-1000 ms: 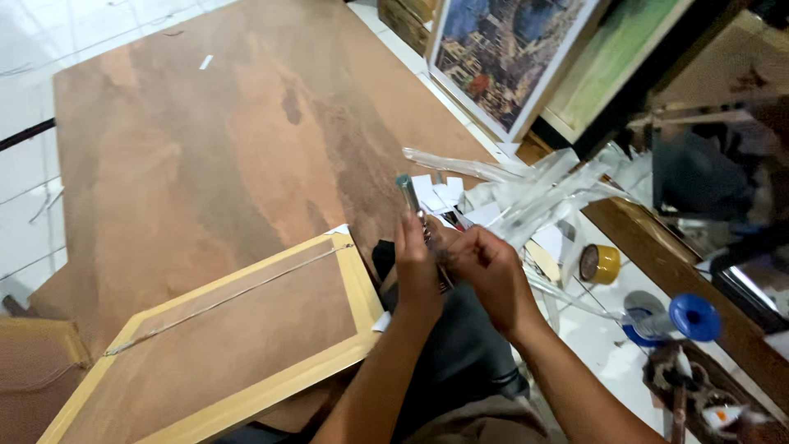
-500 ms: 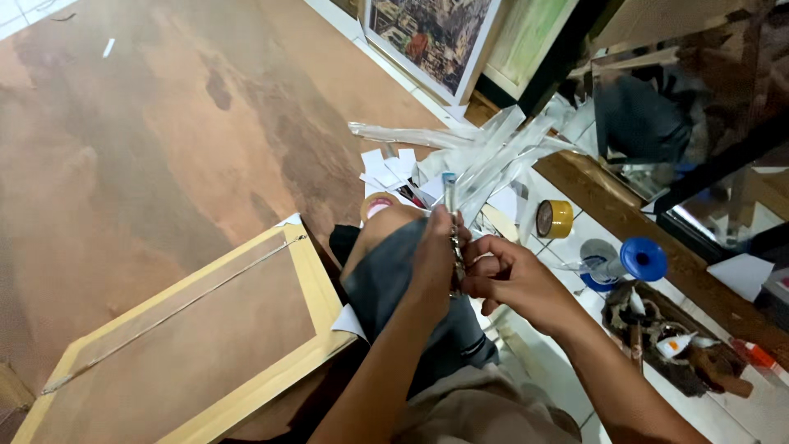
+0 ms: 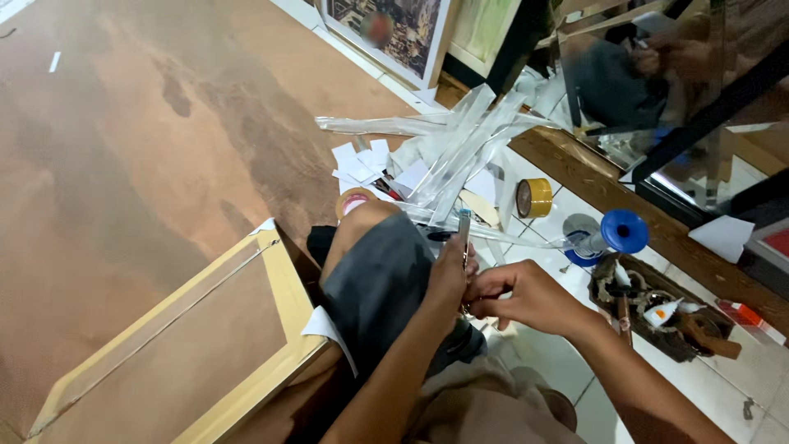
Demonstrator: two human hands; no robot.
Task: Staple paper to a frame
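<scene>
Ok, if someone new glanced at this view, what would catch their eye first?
Probably the two hands meeting at centre: the left hand and right hand pinch a slim pen-like tool over a knee. Beyond them lies a heap of clear glass strips, with a bright blue spool to the right and a pale wooden frame at lower left.

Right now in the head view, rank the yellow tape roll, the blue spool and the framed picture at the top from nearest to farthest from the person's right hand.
From the right hand:
1. Blue spool, up and to its right on the tiled floor.
2. Yellow tape roll, straight above it, beside the clear plastic strips; only slightly farther than the spool.
3. Framed picture, at the top edge, clearly farthest.
</scene>
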